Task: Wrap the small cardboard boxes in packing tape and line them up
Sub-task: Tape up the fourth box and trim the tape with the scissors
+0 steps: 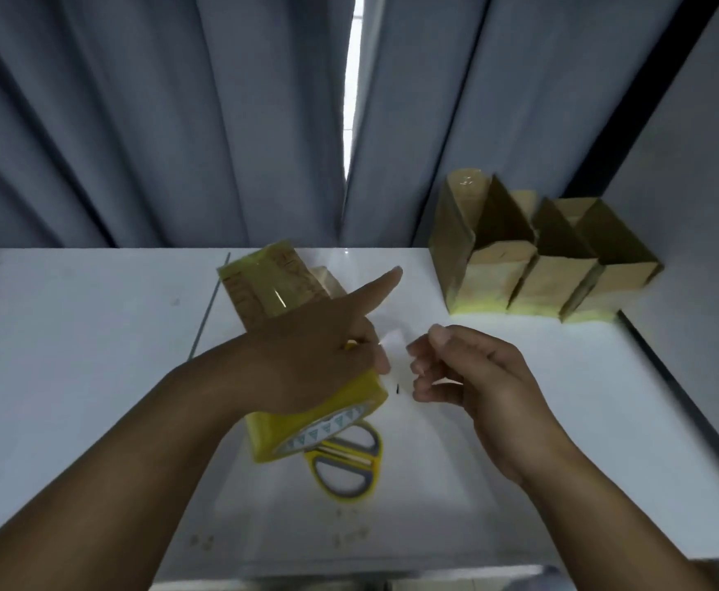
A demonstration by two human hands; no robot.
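Box [264, 283] mid-frame on counter [93, 334], long axis upper-left to lower-right. Left grip [306, 360] wraps tape roll [306, 424], index finger straight. Right grip [468, 377] curled, pinching tape end [394, 339].

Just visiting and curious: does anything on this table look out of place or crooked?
Only mildly. One taped box lies tilted mid-table, apart from the neat row of three boxes by the wall. The scissors sit partly under the tape roll in the left hand. Nothing spilled.
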